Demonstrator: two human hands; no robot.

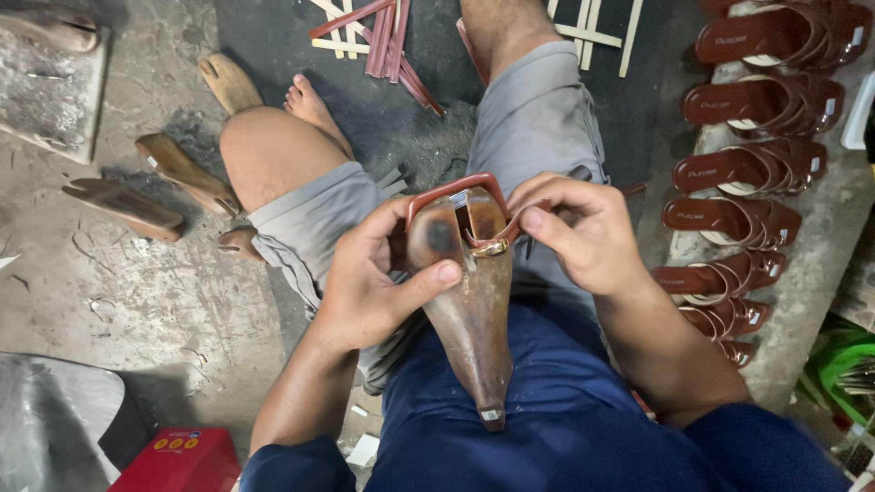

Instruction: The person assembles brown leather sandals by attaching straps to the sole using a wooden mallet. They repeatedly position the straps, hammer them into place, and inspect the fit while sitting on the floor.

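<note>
On the person's lap, a brown wooden last [474,310] stands with its narrow tip against the blue shirt. Left hand [369,287] grips the last's side, thumb pressed across its face. Right hand [583,232] pinches a red-brown strap [456,187] looped over the last's top, beside a small gold buckle [490,248]. Finished sandals [747,164] line the floor to the right; spare lasts [182,173] lie left.
</note>
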